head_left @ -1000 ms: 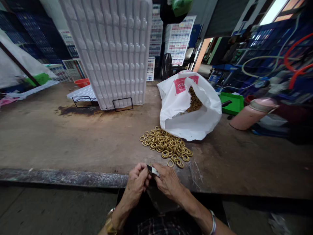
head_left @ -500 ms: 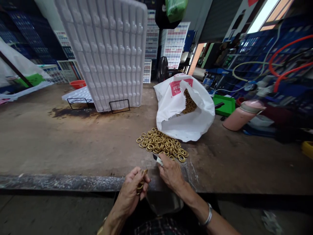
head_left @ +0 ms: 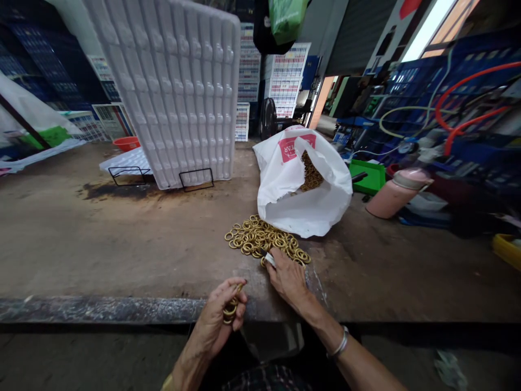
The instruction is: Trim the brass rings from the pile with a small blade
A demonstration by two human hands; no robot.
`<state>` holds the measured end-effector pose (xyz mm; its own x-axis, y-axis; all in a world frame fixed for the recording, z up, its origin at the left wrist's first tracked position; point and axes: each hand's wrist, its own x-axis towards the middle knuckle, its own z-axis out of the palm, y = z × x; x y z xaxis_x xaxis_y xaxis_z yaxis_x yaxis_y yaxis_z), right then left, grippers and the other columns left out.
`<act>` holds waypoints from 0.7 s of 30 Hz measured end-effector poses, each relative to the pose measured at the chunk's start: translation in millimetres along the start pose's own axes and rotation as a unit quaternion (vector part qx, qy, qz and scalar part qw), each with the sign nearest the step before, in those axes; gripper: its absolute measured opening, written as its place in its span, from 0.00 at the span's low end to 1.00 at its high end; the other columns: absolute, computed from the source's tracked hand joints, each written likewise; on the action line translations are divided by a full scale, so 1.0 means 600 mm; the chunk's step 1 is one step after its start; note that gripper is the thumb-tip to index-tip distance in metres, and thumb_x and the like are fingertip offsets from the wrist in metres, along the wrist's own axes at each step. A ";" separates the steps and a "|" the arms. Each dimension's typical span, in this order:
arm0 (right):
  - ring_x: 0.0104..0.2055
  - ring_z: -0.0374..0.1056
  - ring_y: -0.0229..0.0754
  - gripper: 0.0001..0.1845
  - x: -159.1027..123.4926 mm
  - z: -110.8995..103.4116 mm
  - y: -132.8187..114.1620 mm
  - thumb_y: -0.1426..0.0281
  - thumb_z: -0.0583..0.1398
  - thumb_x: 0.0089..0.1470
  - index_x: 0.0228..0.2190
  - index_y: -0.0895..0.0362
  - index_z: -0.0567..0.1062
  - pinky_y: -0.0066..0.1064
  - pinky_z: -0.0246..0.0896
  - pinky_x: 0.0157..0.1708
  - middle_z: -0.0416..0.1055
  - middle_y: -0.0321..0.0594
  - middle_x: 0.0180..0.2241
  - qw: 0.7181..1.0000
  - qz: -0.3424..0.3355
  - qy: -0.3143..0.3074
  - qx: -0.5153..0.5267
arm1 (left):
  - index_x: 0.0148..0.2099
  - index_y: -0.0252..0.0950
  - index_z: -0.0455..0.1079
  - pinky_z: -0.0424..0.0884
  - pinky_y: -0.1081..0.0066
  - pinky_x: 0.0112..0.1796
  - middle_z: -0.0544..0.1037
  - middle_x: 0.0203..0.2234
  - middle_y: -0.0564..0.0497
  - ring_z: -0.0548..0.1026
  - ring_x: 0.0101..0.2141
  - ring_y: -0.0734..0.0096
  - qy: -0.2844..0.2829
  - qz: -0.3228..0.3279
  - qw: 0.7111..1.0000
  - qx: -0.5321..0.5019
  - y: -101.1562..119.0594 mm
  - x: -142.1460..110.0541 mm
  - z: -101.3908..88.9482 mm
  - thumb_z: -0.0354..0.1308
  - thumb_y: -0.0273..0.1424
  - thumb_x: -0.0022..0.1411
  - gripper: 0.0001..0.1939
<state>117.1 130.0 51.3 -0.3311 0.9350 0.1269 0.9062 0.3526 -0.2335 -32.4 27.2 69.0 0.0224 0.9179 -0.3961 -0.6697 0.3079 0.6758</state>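
Note:
My left hand (head_left: 222, 304) is closed around several brass rings (head_left: 230, 310), just over the table's front edge. In my right hand (head_left: 287, 277) is a small tool with a pale handle and dark tip (head_left: 269, 257), perhaps a knife or scraper; its exact kind is unclear. That hand reaches to the near side of a loose pile of brass rings (head_left: 260, 236), and the tool's tip is at the rings. Right behind the pile lies a white woven sack (head_left: 280, 190), its torn mouth towards me, with more rings inside.
A tall clear moulded plastic tray (head_left: 183, 98) leans upright in a black wire stand (head_left: 196, 179) at the back left. To the right of the sack are a green tray (head_left: 368, 176) and a pink bottle (head_left: 394, 195). The wooden table (head_left: 122, 244) ends in a worn front edge.
My right hand has moved a little forward, bringing the tool's tip onto the ring pile. The left hand's fingers have loosened slightly around its rings. The whole view has shifted slightly.

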 end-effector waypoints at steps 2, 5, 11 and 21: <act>0.34 0.67 0.40 0.06 0.000 0.000 0.003 0.69 0.52 0.55 0.36 0.55 0.66 0.27 0.49 0.28 0.70 0.39 0.33 1.000 0.002 0.003 0.011 | 0.40 0.33 0.67 0.54 0.81 0.15 0.68 0.22 0.54 0.63 0.17 0.82 -0.005 0.001 1.000 -0.009 -0.001 0.001 -0.004 0.60 0.34 0.53 0.14; 0.36 0.66 0.40 0.08 -0.005 -0.004 -0.002 0.72 0.52 0.54 0.37 0.55 0.67 0.27 0.52 0.31 0.70 0.41 0.35 0.997 -0.020 0.024 0.069 | 0.40 0.33 0.68 0.54 0.81 0.15 0.67 0.22 0.55 0.62 0.17 0.83 -0.011 0.006 1.000 -0.023 -0.004 0.003 -0.008 0.60 0.35 0.52 0.14; 0.33 0.66 0.37 0.11 -0.032 -0.021 -0.052 0.73 0.51 0.53 0.39 0.55 0.69 0.25 0.57 0.34 0.71 0.37 0.33 0.925 -0.130 -0.047 0.355 | 0.37 0.32 0.68 0.54 0.82 0.15 0.67 0.21 0.56 0.61 0.16 0.85 -0.008 -0.001 0.998 -0.055 -0.010 0.012 -0.016 0.61 0.36 0.52 0.14; 0.24 0.59 0.32 0.11 -0.052 -0.011 -0.080 0.68 0.50 0.56 0.25 0.56 0.66 0.23 0.53 0.26 0.63 0.31 0.22 0.861 -0.137 -0.131 0.472 | 0.30 0.33 0.64 0.52 0.83 0.13 0.66 0.18 0.57 0.61 0.14 0.85 0.013 -0.016 0.999 -0.050 -0.016 0.012 -0.018 0.63 0.38 0.50 0.15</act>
<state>85.9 83.9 64.7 -0.6583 0.7450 0.1081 0.2080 0.3181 -0.9250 -33.8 28.4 53.1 0.0270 0.9011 -0.4328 -0.7399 0.3092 0.5974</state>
